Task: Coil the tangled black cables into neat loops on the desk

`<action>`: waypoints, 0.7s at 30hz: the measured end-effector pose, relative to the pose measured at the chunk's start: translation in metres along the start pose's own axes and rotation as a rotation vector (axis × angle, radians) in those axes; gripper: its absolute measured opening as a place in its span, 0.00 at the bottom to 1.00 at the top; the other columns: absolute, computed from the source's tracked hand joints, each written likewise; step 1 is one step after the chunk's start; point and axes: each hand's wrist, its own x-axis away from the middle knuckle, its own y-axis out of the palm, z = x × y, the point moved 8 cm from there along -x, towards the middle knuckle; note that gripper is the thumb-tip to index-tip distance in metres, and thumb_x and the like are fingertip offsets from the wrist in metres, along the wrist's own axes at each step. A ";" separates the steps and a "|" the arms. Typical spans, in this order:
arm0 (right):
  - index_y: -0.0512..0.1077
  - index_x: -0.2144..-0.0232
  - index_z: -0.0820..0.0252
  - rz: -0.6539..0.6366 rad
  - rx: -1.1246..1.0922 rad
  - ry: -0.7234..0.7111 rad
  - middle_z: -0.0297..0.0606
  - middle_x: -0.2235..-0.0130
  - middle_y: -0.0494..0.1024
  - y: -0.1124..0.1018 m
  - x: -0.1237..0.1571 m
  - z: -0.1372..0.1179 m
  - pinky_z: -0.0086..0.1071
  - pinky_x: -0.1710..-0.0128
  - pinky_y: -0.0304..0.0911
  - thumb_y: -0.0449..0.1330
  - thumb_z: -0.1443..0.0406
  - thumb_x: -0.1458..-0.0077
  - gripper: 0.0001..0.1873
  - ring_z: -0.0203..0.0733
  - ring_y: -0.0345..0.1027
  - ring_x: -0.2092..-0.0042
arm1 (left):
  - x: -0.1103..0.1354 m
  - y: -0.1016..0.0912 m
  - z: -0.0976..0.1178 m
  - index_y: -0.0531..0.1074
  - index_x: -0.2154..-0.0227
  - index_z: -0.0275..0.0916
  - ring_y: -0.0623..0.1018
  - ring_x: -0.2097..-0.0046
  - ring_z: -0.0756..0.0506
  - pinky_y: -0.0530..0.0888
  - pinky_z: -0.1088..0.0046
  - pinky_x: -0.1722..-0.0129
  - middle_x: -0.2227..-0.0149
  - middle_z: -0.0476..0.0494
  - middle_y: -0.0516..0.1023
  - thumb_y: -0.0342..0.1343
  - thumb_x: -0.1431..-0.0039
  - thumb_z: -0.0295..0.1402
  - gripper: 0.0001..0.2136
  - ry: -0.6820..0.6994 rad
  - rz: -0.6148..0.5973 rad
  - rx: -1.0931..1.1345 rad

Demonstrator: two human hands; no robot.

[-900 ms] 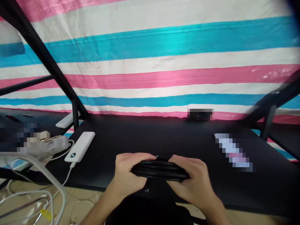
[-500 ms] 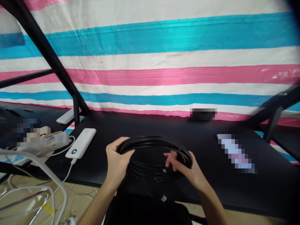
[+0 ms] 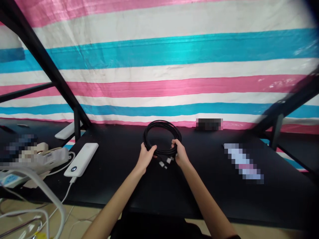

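Observation:
A coil of black cable [image 3: 163,123], wound in several loops, is between my two hands over the middle of the black desk [image 3: 117,139]. My left hand [image 3: 146,155] grips its lower left side, thumb on top. On the right side, my right hand [image 3: 179,153] has its fingers closed round the loops. Light-coloured cable connectors [image 3: 161,164] hang at the near edge of the coil between the hands. Whether the coil rests on the desk or is slightly above it, I cannot tell.
A white power bank [image 3: 81,160] with a plugged-in cable lies left. Further left are a power strip [image 3: 51,158] and white cables [image 3: 42,186]. A blurred-out flat object [image 3: 243,162] lies right, a dark one [image 3: 209,124] at the back. Black frame bars [image 3: 50,73] slant before the striped sheet [image 3: 159,84].
Both hands have carried the cable coil forward, away from my body. The coil now lies flatter, its full ring showing. My right fingers have closed on it. The view has shifted slightly.

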 end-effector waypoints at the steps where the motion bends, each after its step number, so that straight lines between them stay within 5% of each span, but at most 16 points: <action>1: 0.61 0.83 0.54 0.020 0.028 -0.004 0.30 0.85 0.65 -0.001 -0.006 0.003 0.29 0.80 0.60 0.54 0.56 0.56 0.12 0.36 0.61 0.81 | -0.001 0.002 -0.009 0.64 0.58 0.34 0.74 0.77 0.51 0.70 0.77 0.79 0.73 0.48 0.73 0.62 0.50 0.32 0.18 -0.037 -0.019 -0.032; 5: 0.69 0.78 0.58 0.042 0.169 -0.031 0.37 0.78 0.75 -0.006 -0.025 0.010 0.30 0.76 0.64 0.58 0.56 0.56 0.11 0.43 0.70 0.73 | -0.010 0.003 -0.031 0.63 0.55 0.30 0.69 0.84 0.51 0.66 0.75 0.85 0.79 0.51 0.70 0.58 0.44 0.37 0.19 -0.146 -0.063 -0.115; 9: 0.73 0.72 0.59 0.072 0.323 -0.094 0.39 0.72 0.79 -0.013 -0.035 0.011 0.34 0.66 0.66 0.60 0.58 0.57 0.12 0.48 0.73 0.64 | -0.020 0.004 -0.033 0.67 0.55 0.33 0.74 0.74 0.51 0.73 0.73 0.75 0.68 0.46 0.74 0.54 0.39 0.36 0.14 -0.162 -0.093 -0.111; 14: 0.74 0.59 0.61 0.065 0.434 -0.185 0.45 0.58 0.79 -0.017 -0.038 0.006 0.39 0.54 0.64 0.60 0.57 0.56 0.22 0.52 0.71 0.53 | -0.031 0.008 -0.026 0.69 0.53 0.35 0.76 0.60 0.46 0.76 0.65 0.63 0.56 0.42 0.74 0.54 0.39 0.35 0.13 -0.064 -0.098 -0.100; 18: 0.69 0.48 0.64 0.091 0.473 -0.254 0.50 0.44 0.70 -0.026 -0.040 0.002 0.44 0.41 0.52 0.63 0.58 0.58 0.34 0.56 0.58 0.40 | -0.038 0.005 -0.021 0.72 0.58 0.32 0.76 0.61 0.47 0.76 0.68 0.61 0.59 0.41 0.75 0.54 0.39 0.30 0.09 0.042 -0.105 -0.163; 21: 0.69 0.47 0.62 0.099 0.471 -0.266 0.49 0.43 0.69 -0.037 -0.045 0.004 0.43 0.42 0.55 0.62 0.58 0.56 0.32 0.54 0.61 0.42 | -0.039 -0.010 -0.015 0.73 0.57 0.31 0.76 0.62 0.48 0.77 0.71 0.63 0.57 0.38 0.73 0.52 0.41 0.26 0.11 0.141 -0.061 -0.265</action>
